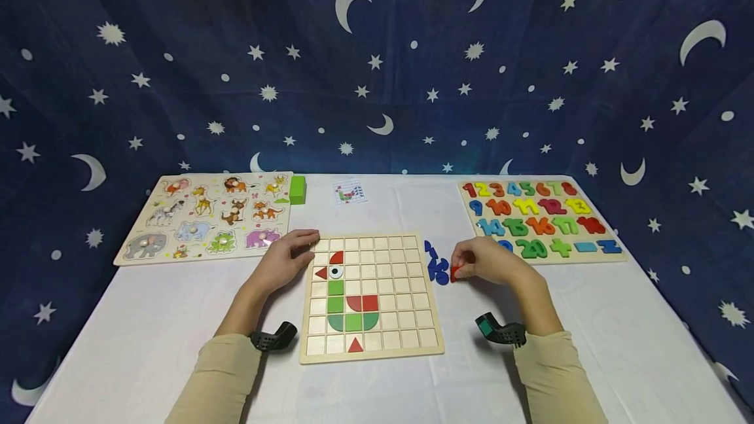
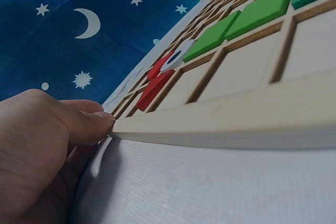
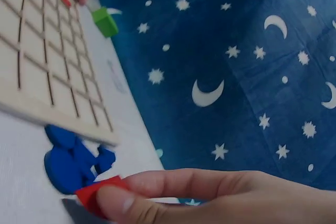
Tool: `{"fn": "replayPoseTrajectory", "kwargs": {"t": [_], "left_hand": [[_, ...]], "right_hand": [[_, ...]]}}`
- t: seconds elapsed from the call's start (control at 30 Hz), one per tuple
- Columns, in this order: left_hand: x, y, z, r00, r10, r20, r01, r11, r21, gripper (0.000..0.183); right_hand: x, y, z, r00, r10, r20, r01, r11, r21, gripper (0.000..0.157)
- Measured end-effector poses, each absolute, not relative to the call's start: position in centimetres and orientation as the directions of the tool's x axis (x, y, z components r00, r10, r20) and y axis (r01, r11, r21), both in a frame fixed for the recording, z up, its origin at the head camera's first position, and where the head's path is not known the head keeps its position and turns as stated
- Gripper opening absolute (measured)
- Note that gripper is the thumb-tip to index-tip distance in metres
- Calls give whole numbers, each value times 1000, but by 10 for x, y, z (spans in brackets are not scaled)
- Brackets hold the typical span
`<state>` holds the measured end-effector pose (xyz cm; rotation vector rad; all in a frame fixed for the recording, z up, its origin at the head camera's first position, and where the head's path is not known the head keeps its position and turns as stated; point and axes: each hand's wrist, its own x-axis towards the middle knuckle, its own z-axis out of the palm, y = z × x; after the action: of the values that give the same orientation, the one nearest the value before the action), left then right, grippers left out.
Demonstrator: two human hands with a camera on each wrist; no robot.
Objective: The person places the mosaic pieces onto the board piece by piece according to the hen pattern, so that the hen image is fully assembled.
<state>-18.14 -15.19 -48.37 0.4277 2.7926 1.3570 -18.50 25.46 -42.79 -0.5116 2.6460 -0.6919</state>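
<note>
A square wooden grid board lies in front of me. Red, green and white pieces on it form a bird-like figure, with an eye disc and a red triangle low down. My left hand grips the board's far left corner, its thumb against the edge. Off the board's right side, my right hand pinches a small red piece between thumb and forefinger. The fingers hide part of its outline. Right beside that hand lies a small heap of blue pieces.
An animal peg puzzle sits at the left back, a green block at its corner. A picture card lies behind the board. At the right back is a number puzzle, partly behind my right hand. A starry curtain hangs beyond the table.
</note>
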Motion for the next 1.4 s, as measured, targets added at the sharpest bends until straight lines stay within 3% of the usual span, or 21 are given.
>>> {"fn": "replayPoseTrajectory", "kwargs": {"t": [0.3, 0.53, 1.0, 1.4], "left_hand": [[-181, -152, -483, -965, 247, 87, 220, 585, 781, 41], [-182, -152, -485, -964, 250, 85, 221, 587, 779, 42], [-182, -152, -485, -964, 250, 90, 225, 585, 780, 41], [-182, -152, -484, -960, 262, 104, 243, 583, 775, 41]], "right_hand": [[-177, 226, -417, -882, -456, -117, -279, 707, -650, 5], [-167, 189, -423, -820, -560, -123, -331, 638, -695, 5], [-157, 160, -440, -738, -658, -151, -384, 593, -708, 6], [-157, 155, -445, -727, -672, -142, -439, 614, -656, 4]]}}
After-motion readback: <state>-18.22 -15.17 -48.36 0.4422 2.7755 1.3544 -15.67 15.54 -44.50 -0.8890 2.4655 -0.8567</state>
